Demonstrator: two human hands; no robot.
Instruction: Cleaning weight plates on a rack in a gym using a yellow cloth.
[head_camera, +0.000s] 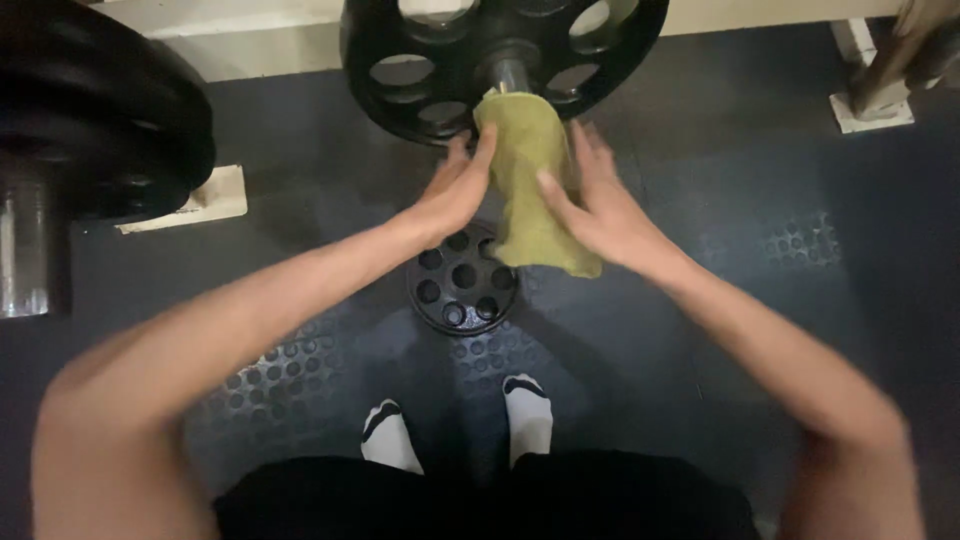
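Matt black weight plate (500, 60) on a shiny metal bar (512, 75); soft, nubby green cloth (530, 180); studded dark rubber floor (800, 240).

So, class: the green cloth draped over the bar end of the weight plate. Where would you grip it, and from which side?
Grip the green cloth at its hanging middle, one hand on each long edge, coming from the front. It drapes from the bar end down past the weight plate, so both edges are free, where the left hand and right hand sit.

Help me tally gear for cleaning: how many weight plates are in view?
3: a holed plate on the bar at top centre, a small holed plate on the floor below it, a dark plate at upper left. More may lie out of frame.
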